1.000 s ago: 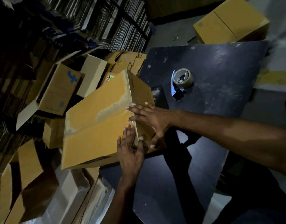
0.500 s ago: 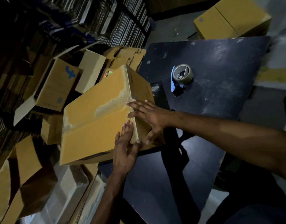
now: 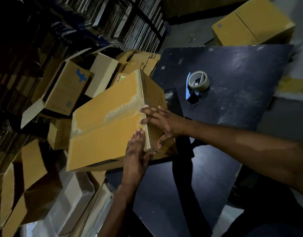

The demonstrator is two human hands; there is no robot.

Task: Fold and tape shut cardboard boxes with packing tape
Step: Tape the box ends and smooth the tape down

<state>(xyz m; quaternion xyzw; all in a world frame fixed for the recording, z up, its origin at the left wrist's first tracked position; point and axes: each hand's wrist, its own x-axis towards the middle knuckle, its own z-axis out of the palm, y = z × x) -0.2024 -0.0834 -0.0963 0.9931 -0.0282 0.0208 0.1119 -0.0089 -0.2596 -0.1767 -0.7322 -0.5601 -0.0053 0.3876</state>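
Observation:
A closed brown cardboard box lies tilted at the left edge of the dark table, jutting out past it. Clear tape runs along its top seam and down its near end. My left hand presses flat with straight fingers on the box's near top corner. My right hand lies spread over the taped end face, fingers straight, thumb pointing down. A tape dispenser with a blue handle and a grey roll stands on the table, behind my right hand.
Several open and flattened cardboard boxes are heaped on the floor left of the table. Stacks of flat cardboard fill the shelves behind. Another closed box sits beyond the table's far edge. Plastic-wrapped bundles lie at bottom left.
My left hand has slid a little further up along the box's near corner. The right hand stays spread on the end face, and the box has barely shifted.

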